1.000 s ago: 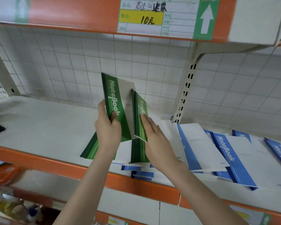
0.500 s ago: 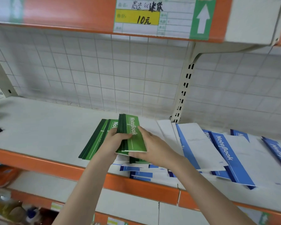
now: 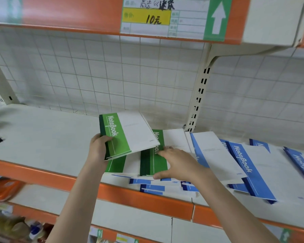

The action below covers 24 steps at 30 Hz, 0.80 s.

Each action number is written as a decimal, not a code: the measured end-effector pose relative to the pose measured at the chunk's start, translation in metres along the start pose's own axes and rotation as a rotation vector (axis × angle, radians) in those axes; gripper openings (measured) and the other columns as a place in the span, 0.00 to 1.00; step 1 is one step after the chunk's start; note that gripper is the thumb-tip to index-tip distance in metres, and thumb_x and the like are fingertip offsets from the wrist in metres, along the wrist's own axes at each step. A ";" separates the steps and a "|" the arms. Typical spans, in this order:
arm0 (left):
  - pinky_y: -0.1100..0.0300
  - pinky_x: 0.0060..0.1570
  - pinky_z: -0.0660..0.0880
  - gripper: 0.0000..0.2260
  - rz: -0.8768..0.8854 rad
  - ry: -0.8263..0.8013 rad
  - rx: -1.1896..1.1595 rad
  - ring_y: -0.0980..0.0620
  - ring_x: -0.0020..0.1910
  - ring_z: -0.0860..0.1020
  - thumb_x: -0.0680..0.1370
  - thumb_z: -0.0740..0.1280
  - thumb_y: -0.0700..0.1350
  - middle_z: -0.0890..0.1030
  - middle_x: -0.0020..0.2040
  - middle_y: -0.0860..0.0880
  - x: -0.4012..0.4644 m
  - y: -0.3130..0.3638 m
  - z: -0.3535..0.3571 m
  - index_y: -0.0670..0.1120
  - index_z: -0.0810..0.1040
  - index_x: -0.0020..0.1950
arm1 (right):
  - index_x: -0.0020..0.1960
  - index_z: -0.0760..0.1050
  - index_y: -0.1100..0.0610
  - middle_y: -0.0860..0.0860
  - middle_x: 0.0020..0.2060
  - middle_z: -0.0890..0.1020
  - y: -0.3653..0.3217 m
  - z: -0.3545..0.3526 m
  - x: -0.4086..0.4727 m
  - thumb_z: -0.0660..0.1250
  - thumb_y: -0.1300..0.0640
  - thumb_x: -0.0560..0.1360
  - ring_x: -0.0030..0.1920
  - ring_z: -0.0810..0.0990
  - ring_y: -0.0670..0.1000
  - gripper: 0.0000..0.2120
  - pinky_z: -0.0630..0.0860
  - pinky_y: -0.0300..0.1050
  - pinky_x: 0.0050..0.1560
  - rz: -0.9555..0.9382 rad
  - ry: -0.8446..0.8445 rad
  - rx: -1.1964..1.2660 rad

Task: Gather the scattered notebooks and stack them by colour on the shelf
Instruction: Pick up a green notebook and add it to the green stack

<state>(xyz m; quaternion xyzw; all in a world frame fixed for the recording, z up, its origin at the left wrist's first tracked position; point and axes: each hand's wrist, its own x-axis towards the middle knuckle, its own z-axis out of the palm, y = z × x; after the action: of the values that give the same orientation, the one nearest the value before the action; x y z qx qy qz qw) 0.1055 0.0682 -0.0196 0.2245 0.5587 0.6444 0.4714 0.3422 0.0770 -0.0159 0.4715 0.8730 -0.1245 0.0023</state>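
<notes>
Gripped by the left hand (image 3: 99,149) at its spine edge, a green bundle (image 3: 128,135) is held just above the shelf (image 3: 42,135), long axis running front to back, spine leftward. More green notebooks (image 3: 152,164) are pressed flat by the right hand (image 3: 178,163), fingers spread. Sorting seems barely begun — blue notebooks (image 3: 242,165) lie scattered rightward, some under the green.
</notes>
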 end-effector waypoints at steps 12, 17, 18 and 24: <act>0.64 0.26 0.74 0.05 -0.177 -0.090 -0.073 0.50 0.25 0.80 0.76 0.61 0.37 0.81 0.30 0.45 -0.007 -0.004 0.011 0.41 0.75 0.42 | 0.46 0.72 0.55 0.49 0.32 0.75 -0.010 -0.003 0.001 0.49 0.41 0.81 0.32 0.74 0.51 0.21 0.65 0.43 0.30 -0.147 0.245 -0.025; 0.59 0.31 0.78 0.04 -0.251 -0.172 0.030 0.49 0.31 0.82 0.75 0.63 0.38 0.83 0.34 0.43 -0.009 -0.006 0.023 0.40 0.77 0.45 | 0.62 0.70 0.48 0.49 0.49 0.79 -0.017 -0.001 -0.005 0.48 0.45 0.82 0.40 0.77 0.53 0.17 0.74 0.50 0.36 -0.230 0.356 -0.009; 0.55 0.37 0.79 0.04 -0.252 -0.191 0.084 0.47 0.35 0.81 0.75 0.64 0.37 0.83 0.39 0.41 -0.009 -0.008 0.026 0.40 0.77 0.46 | 0.64 0.69 0.49 0.50 0.54 0.78 -0.020 0.000 -0.006 0.48 0.45 0.82 0.44 0.78 0.54 0.17 0.76 0.51 0.39 -0.235 0.347 -0.018; 0.56 0.33 0.74 0.04 -0.150 -0.174 0.182 0.49 0.36 0.75 0.76 0.63 0.35 0.75 0.40 0.45 -0.015 -0.009 0.043 0.41 0.73 0.50 | 0.58 0.77 0.53 0.52 0.51 0.82 -0.024 0.007 -0.007 0.55 0.44 0.81 0.49 0.79 0.55 0.18 0.71 0.45 0.40 -0.195 0.452 -0.032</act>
<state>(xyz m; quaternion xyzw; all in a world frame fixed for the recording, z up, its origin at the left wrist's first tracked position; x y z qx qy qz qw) 0.1508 0.0768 -0.0122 0.2790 0.5872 0.5322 0.5424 0.3255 0.0570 -0.0167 0.4008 0.8946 -0.0016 -0.1978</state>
